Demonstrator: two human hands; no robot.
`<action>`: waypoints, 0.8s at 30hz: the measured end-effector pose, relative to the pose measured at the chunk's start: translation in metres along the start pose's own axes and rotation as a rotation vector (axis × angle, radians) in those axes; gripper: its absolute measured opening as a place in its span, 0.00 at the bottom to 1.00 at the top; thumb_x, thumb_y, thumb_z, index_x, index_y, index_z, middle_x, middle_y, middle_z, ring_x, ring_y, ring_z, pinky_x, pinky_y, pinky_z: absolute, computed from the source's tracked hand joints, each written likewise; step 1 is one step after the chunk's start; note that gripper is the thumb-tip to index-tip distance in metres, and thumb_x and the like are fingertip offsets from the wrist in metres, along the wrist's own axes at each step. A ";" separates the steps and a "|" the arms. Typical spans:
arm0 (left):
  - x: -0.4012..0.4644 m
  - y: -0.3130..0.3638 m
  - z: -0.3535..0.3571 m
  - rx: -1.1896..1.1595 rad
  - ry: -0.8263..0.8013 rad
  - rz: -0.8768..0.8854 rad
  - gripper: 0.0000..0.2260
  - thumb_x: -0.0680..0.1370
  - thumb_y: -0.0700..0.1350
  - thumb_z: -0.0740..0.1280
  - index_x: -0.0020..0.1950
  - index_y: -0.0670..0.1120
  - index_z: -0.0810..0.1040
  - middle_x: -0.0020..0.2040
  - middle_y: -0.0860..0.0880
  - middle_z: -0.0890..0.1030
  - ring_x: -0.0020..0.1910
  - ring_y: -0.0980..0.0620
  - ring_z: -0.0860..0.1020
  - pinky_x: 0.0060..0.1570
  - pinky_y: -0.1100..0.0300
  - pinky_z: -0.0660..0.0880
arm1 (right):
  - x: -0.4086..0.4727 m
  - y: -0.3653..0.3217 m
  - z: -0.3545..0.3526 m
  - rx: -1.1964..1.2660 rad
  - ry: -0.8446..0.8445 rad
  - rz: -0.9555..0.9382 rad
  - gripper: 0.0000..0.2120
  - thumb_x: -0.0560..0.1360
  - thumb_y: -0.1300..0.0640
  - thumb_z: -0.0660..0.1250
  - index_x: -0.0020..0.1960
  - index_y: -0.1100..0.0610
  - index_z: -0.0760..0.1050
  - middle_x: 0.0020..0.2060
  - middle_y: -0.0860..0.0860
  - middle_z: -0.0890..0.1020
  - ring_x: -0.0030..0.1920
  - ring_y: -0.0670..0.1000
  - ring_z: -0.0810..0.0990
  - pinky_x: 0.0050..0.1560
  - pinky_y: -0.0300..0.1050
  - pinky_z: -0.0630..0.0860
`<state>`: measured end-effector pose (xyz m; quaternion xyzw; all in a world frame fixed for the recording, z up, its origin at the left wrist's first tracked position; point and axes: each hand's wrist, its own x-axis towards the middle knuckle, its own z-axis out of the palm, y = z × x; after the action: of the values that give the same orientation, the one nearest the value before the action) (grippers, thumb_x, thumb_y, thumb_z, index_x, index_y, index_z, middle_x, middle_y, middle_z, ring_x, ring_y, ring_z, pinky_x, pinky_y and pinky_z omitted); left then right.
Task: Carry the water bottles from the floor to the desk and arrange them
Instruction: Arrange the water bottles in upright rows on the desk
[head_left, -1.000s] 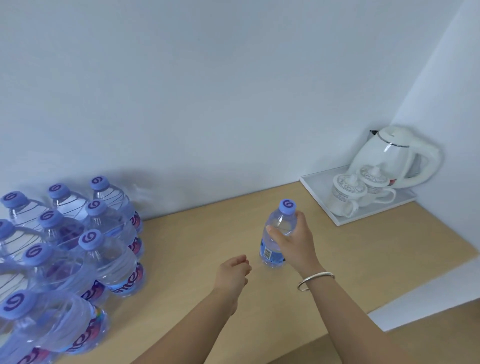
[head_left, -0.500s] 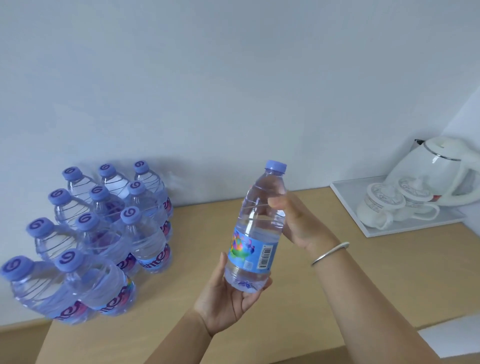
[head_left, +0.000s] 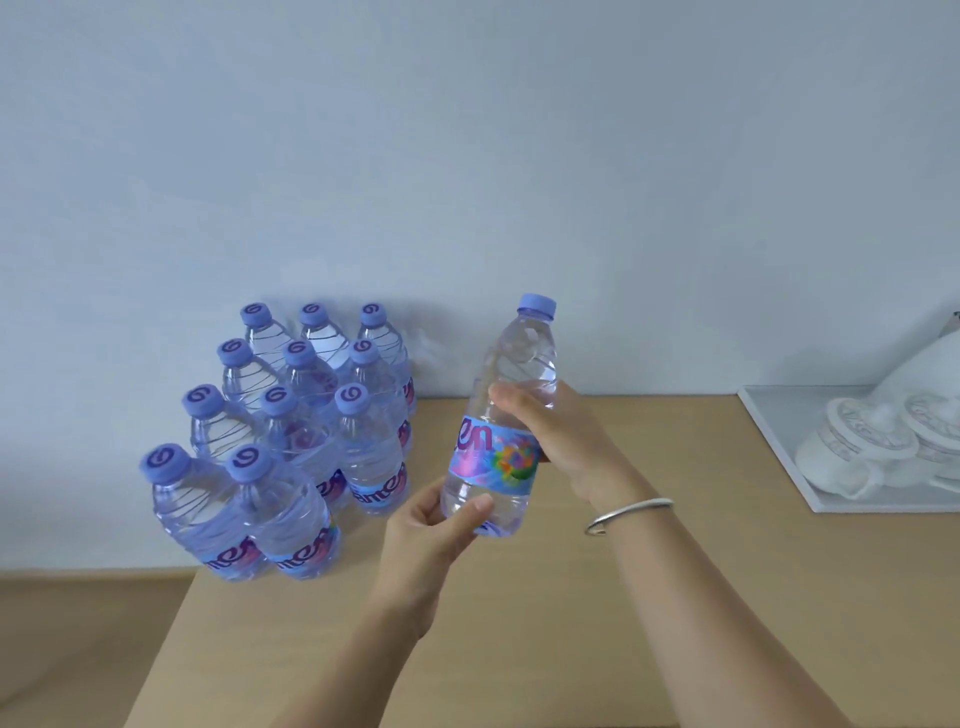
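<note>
A clear water bottle (head_left: 511, 395) with a purple cap and a blue label is held above the wooden desk (head_left: 649, 613), tilted slightly to the right. My left hand (head_left: 434, 530) grips its base from below. My right hand (head_left: 550, 434), with a silver bangle at the wrist, wraps its middle from the right side. Several matching bottles (head_left: 291, 441) stand upright in rows at the desk's left rear, against the wall.
A white tray (head_left: 779, 447) at the right rear holds lidded white cups (head_left: 857, 447) and a white kettle (head_left: 930, 364), partly cut off. The desk's left edge runs diagonally at lower left, with wooden floor beyond it.
My right hand lifted the bottle off the desk and brought it left. My left hand came up and took its base. The label has turned toward me.
</note>
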<state>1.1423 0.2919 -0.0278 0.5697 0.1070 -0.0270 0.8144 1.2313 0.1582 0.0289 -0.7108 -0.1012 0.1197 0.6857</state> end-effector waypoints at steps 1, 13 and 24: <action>-0.002 0.003 -0.003 -0.062 -0.061 -0.030 0.17 0.64 0.46 0.73 0.50 0.40 0.81 0.47 0.42 0.84 0.48 0.45 0.81 0.49 0.59 0.79 | 0.000 -0.002 0.002 0.006 -0.043 -0.012 0.11 0.61 0.44 0.71 0.41 0.47 0.81 0.37 0.44 0.84 0.38 0.43 0.83 0.34 0.34 0.76; -0.016 0.007 -0.011 0.189 0.153 0.170 0.17 0.61 0.43 0.80 0.47 0.48 0.83 0.43 0.49 0.86 0.42 0.54 0.83 0.40 0.68 0.77 | 0.013 -0.023 0.026 -0.210 -0.103 -0.099 0.22 0.64 0.43 0.72 0.53 0.54 0.77 0.48 0.49 0.83 0.49 0.49 0.82 0.55 0.52 0.78; -0.025 0.006 -0.053 0.006 -0.087 -0.013 0.21 0.57 0.45 0.78 0.47 0.41 0.84 0.48 0.38 0.83 0.47 0.43 0.82 0.49 0.55 0.79 | 0.012 -0.010 0.053 -0.062 -0.336 -0.017 0.27 0.59 0.47 0.71 0.57 0.52 0.76 0.44 0.48 0.82 0.44 0.48 0.81 0.51 0.45 0.78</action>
<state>1.1111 0.3418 -0.0341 0.5697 0.0754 -0.0574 0.8164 1.2266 0.2127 0.0374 -0.7005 -0.2242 0.2280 0.6380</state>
